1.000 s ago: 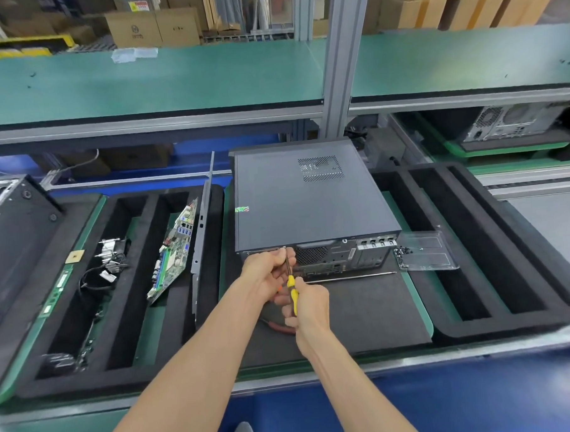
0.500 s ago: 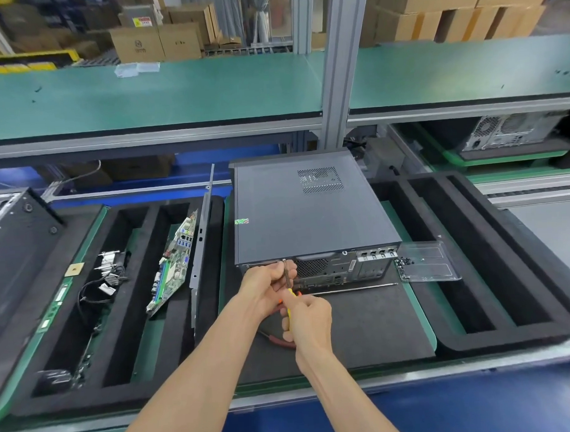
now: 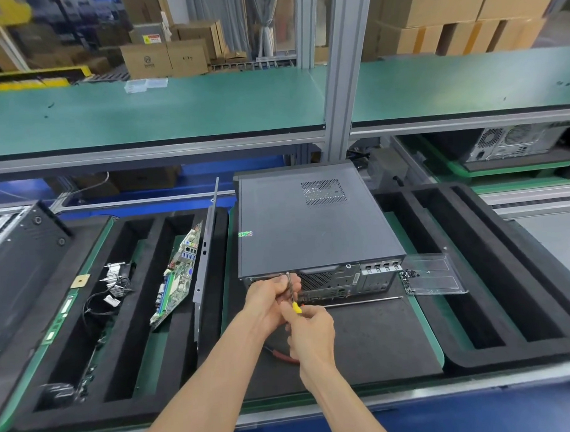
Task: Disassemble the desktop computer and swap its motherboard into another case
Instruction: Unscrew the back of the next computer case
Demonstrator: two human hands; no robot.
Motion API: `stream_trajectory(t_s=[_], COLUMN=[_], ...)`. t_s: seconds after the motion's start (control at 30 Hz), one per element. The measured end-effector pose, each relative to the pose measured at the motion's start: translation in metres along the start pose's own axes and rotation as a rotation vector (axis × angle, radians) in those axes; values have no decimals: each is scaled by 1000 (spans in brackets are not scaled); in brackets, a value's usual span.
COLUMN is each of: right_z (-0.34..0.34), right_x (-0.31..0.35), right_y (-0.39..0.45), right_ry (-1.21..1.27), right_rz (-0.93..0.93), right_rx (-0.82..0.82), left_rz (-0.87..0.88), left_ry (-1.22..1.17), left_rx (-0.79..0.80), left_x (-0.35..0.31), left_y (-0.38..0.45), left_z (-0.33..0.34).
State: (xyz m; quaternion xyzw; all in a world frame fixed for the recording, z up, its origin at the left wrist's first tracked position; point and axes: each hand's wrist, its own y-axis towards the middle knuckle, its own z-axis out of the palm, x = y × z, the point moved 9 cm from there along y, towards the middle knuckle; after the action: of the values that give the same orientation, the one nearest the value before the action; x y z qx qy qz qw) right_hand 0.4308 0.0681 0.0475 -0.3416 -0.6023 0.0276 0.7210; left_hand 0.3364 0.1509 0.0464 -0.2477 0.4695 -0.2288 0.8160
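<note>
We lay the desktop computer case [image 3: 313, 221] flat on the black foam mat [image 3: 374, 336] so its rear panel faces us and the screws sit within reach. Our right hand [image 3: 311, 335] curls around the yellow-handled screwdriver [image 3: 293, 294], angling the shaft up to the top edge of the rear panel, just ahead of our knuckles. Our left hand [image 3: 270, 298] closes its fingers around the shaft near the tip, apparently to steady it on a screw we cannot make out. A bare motherboard [image 3: 178, 276] leans in the foam tray [image 3: 141, 320] to our left, well apart from both hands. A clear plastic tray [image 3: 433, 274] with small dark screws lies just right of the case.
</note>
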Motion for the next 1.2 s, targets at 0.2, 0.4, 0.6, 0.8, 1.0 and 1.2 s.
stream_trajectory(t_s=[0.2,0.4,0.6,0.8,1.0,1.2], right_z=[0,6,4,8,0,1], right_x=[-2,-3,-3,-4,-4,-3], right_y=[-1,-1,-3,-4,2,1], right_ry=[1,23,3,40,-6,12], right_rz=[6,55,-12,33,-24,17], right_rx=[3,39,15,33,-3,-2], left_rz=[17,3,13,4,16,-1], left_ry=[1,-17,-33,-50,-37,-52], left_rx=[-1,-10,-5,-17,-23,-19], left_x=[-1,1,2,2,2,4], left_y=[0,0,2,3,4,7], left_z=[2,1,0,0,-2,-1])
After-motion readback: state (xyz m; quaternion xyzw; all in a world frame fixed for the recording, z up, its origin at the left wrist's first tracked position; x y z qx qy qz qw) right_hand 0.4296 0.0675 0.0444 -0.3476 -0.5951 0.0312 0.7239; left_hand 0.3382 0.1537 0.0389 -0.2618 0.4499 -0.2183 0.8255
